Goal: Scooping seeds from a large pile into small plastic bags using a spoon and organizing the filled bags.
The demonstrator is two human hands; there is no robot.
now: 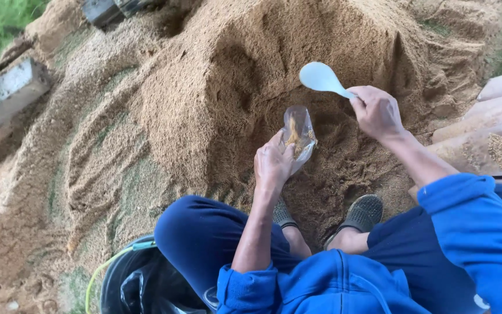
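Hands: left [273, 164] grips one bag [298, 136], right [377, 111] one spoon [321, 78], seemingly empty.

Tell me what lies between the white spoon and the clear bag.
Only loose sawdust shows between the white spoon in the right hand and the clear bag in the left hand, in the head view.

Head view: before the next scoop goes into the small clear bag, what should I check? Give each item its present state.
1. Left hand holds the clear bag by its side: ok.
2. Bag mouth open: cannot tell.
3. Right hand has a grip on the white spoon handle: ok.
4. Spoon loaded: not ok, the bowl looks empty.
5. Sawdust pile within reach of the spoon: ok.
6. Bag has room: ok, only partly filled.
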